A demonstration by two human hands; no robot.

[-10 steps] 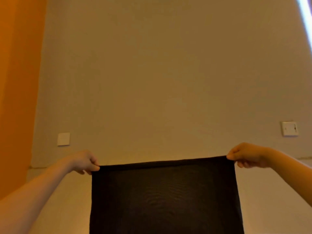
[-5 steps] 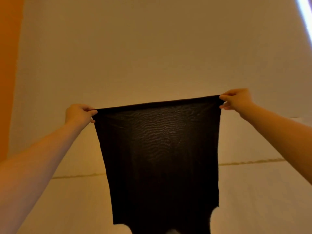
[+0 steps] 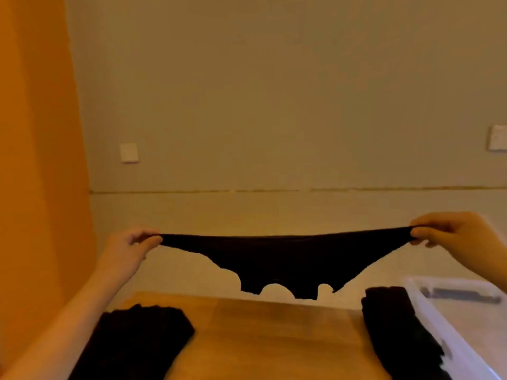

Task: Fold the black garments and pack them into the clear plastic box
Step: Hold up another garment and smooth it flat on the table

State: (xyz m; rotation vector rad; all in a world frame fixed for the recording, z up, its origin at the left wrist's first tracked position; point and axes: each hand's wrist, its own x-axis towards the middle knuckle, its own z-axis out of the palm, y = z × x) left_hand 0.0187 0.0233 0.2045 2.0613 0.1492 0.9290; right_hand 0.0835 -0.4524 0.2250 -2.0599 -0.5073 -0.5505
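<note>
- The thin black stretch garment [image 3: 285, 259] hangs in the air across the middle of the frame, above the far edge of the wooden bench [image 3: 269, 335] and touching nothing else.
- The left hand [image 3: 129, 249] is closed in a pinch on the garment's left corner, at mid-left of the frame. The right hand [image 3: 450, 234] is closed in the same way on the right corner, at mid-right.
- The long axis of the garment runs left to right between the two hands, with the top edge pulled nearly straight. The cloth sags below it into a shallow, ragged-edged triangle whose lowest point sits just above the bench.
- Each hand is at one end, so neither is nearer to the garment. The right hand is the nearer one to the clear plastic box [image 3: 461, 322] at the lower right of the frame.
- A folded black stack [image 3: 395, 327] lies just beside the box's left wall, and a looser black pile [image 3: 137, 344] lies at the lower left of the bench.
- Half a second ago the garment hung long and flat from raised hands in front of the wall. Now the hands are lower and wider apart, the cloth shows as a short band, and the bench and box have come into view.
- My judgement is that the next step is laying it onto the bare wood between the two piles.
</note>
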